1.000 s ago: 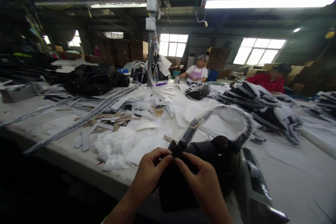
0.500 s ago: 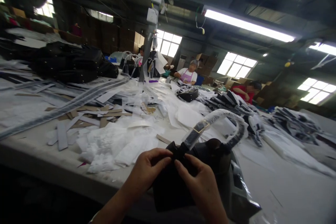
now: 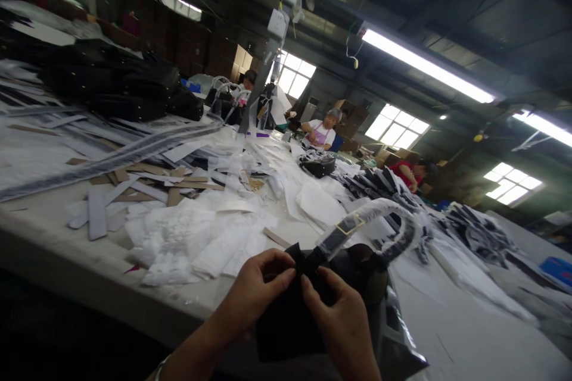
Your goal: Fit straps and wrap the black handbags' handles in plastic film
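A black handbag (image 3: pixel 295 321) stands at the near edge of the long white table (image 3: pixel 469 339). Its arched handle (image 3: pixel 379 214) is wrapped in clear and white plastic and carries a gold buckle. My left hand (image 3: pixel 259 292) and my right hand (image 3: pixel 339 315) meet at the bag's top edge, where the handle joins it. Both hands have their fingers closed, pinching the bag's black material there. A folded clear plastic sheet (image 3: pixel 397 345) lies under and to the right of the bag.
White wrapping paper (image 3: pixel 196 244), cardboard strips (image 3: pixel 134 190) and long grey straps (image 3: pixel 111 161) litter the table's left and middle. Piles of black bags (image 3: pixel 111 89) sit far left, wrapped black pieces (image 3: pixel 384 184) at right. Two seated people (image 3: pixel 322 131) work at the far end.
The view has tilted and swung left, so the table slants. My hands keep their pinch on the bag's top edge, with only small finger shifts.
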Demonstrator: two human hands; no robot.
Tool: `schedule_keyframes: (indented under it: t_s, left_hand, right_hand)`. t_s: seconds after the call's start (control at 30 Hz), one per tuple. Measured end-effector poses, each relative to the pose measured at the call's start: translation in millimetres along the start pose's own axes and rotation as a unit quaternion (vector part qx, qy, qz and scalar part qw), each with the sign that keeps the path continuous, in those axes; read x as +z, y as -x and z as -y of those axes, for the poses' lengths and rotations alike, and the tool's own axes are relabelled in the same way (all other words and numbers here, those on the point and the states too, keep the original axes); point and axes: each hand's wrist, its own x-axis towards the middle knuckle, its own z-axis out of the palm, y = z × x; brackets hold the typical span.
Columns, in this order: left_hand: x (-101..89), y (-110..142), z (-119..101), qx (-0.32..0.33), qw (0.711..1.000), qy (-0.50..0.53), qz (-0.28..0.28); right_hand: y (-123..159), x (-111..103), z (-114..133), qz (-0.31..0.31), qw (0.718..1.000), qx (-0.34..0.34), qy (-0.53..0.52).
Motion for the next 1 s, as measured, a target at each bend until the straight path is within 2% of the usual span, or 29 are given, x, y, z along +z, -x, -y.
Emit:
schedule_keyframes:
  t_s: [0.2,0.37,0.6,0.67,0.8,0.9,1.0]
  left_hand:
    - [0.5,-3,5,0.004,1.000,-0.009,0.019]
    - [-0.4,-4,10,0.013,0.999,-0.026,0.033]
    - [6.2,-2,6,0.048,0.995,-0.088,-0.004]
    - [4.2,-2,6,0.050,0.995,-0.089,-0.009]
    - [-11.1,6,15,0.024,0.994,-0.109,-0.014]
    - [-29.2,21,31,-0.005,0.991,-0.137,-0.007]
    - [-47.5,35,46,-0.035,0.986,-0.164,0.000]
  right_hand:
    - [7,4,0,-0.018,0.999,0.046,0.008]
    - [13,7,2,-0.025,0.998,0.051,0.012]
    - [8,9,1,-0.040,0.996,0.045,0.067]
    - [5,5,1,-0.023,0.996,0.038,0.071]
    - [7,-5,2,0.029,0.999,0.019,0.041]
    - [9,-9,5,0.020,0.999,0.023,0.029]
    - [9,-8,11,0.014,1.000,-0.003,0.022]
